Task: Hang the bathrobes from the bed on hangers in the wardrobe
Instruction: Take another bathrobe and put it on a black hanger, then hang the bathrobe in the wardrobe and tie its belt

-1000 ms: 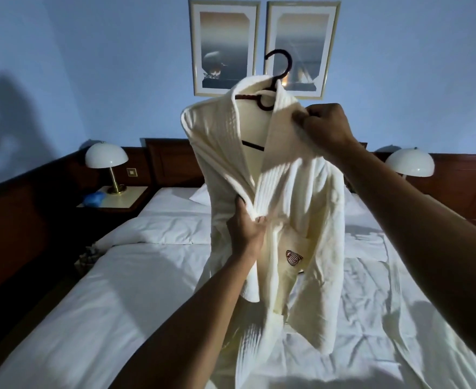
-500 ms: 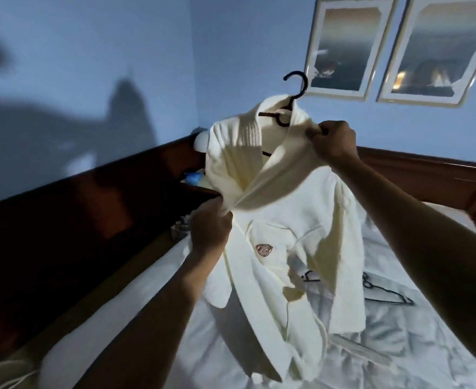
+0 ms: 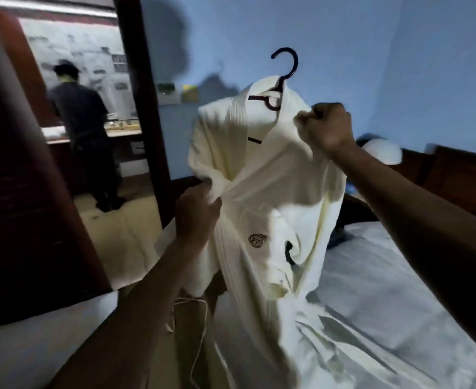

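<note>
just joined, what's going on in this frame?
A person holds a white bathrobe up on a dark hanger beside the bed. The right hand grips the collar fabric near the hanger's neck, and the left hand pinches the front edge lower down. The hanger's hook is free, not yet on any rail. Another person stands in the background at left.

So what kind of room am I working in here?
Probably a hotel bedroom: a white-sheeted bed, a crested white bathrobe on a hanger, and a dome lamp against dark wood panelling.
</note>
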{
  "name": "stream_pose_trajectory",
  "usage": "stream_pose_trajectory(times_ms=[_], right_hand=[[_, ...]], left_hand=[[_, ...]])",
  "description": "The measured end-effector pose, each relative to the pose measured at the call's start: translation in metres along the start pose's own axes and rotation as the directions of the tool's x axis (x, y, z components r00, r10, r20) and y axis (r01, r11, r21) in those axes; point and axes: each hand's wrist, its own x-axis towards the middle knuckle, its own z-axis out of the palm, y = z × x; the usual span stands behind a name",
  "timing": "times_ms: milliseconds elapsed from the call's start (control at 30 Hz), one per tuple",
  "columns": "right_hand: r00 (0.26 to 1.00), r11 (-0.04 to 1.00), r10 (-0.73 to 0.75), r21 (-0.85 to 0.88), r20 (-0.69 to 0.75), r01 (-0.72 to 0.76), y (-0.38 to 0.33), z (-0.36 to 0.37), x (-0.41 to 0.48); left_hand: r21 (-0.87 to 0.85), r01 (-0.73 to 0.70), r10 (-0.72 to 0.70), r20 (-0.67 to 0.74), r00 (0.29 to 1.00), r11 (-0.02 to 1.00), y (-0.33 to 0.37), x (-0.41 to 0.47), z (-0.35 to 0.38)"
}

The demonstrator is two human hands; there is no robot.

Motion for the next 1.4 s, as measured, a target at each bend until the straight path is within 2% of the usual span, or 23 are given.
stream_pose_trajectory(times_ms=[67, 167, 367, 500, 633, 767, 900, 1000, 1100, 1200, 1300, 1400], right_hand=[[0.998, 0.998, -0.047, 0.040, 0.040, 0.046, -0.037, 0.052, 0.003], [0.987, 0.987, -0.109, 0.134, 0.115, 0.093, -0.083, 0.124, -0.001], [0.921, 0.944, -0.284, 0.249, 0.268, 0.218, -0.171, 0.250, -0.020], [0.858, 0.895, -0.381, 0.369, 0.344, 0.250, -0.229, 0.323, -0.034], [0.775, 0.835, -0.508, 0.437, 0.376, 0.336, -0.281, 0.394, -0.042], [0.697, 0.761, -0.600, 0.548, 0.393, 0.347, -0.337, 0.456, -0.048], [0.641, 0.677, -0.676, 0.650, 0.365, 0.344, -0.395, 0.498, -0.056], [0.585, 0.609, -0.726, 0.733, 0.363, 0.302, -0.434, 0.522, -0.074], [0.507, 0.552, -0.772, 0.799, 0.383, 0.237, -0.472, 0.547, -0.098], [0.438, 0.517, -0.812, 0.824, 0.386, 0.231, -0.510, 0.566, -0.128], [0.386, 0.460, -0.851, 0.859, 0.356, 0.224, -0.545, 0.579, -0.163], [0.369, 0.433, -0.865, 0.877, 0.340, 0.207, -0.584, 0.599, -0.202]], left_hand=[[0.014, 0.066, -0.066, 0.024, 0.997, 0.998, -0.044, 0.001, -0.029], [0.082, 0.172, -0.171, -0.019, 0.985, 0.982, -0.109, -0.005, -0.069], [0.090, 0.425, -0.418, -0.088, 0.904, 0.901, -0.210, -0.035, -0.153], [0.078, 0.605, -0.582, -0.198, 0.789, 0.793, -0.249, -0.049, -0.206], [0.133, 0.682, -0.629, -0.293, 0.720, 0.719, -0.294, -0.058, -0.248], [0.059, 0.790, -0.704, -0.418, 0.574, 0.610, -0.331, -0.057, -0.281], [-0.022, 0.844, -0.706, -0.560, 0.434, 0.536, -0.355, -0.064, -0.311], [-0.152, 0.847, -0.718, -0.617, 0.321, 0.509, -0.362, -0.075, -0.337], [-0.221, 0.828, -0.716, -0.642, 0.274, 0.516, -0.368, -0.090, -0.368], [-0.359, 0.803, -0.792, -0.573, 0.212, 0.475, -0.377, -0.101, -0.398], [-0.286, 0.851, -0.796, -0.564, 0.222, 0.440, -0.396, -0.120, -0.432], [-0.283, 0.853, -0.773, -0.602, 0.199, 0.439, -0.413, -0.137, -0.471]])
